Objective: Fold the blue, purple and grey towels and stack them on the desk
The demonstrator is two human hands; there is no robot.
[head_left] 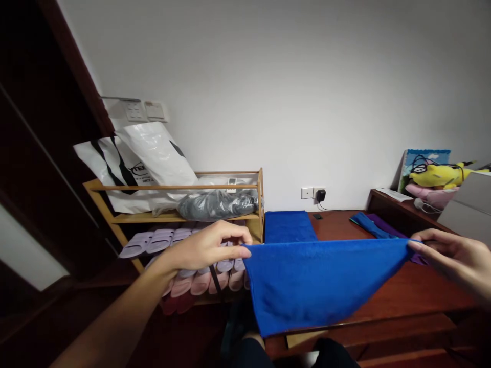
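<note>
I hold a blue cloth [314, 281] stretched out in the air in front of me. My left hand [207, 248] pinches its upper left corner. My right hand [456, 258] pinches its upper right corner. The cloth hangs down over the near edge of a dark red wooden table [402, 291]. On the table behind it lies a folded blue cloth [289, 226].
A wooden shelf rack [245, 220] at the left holds rows of slippers [153, 241], a grey bag and white plastic bags [153, 158]. More blue and purple cloths [378, 227] lie at the table's far right. A yellow plush toy [437, 176] sits on a raised ledge. A wall socket [312, 193] is behind.
</note>
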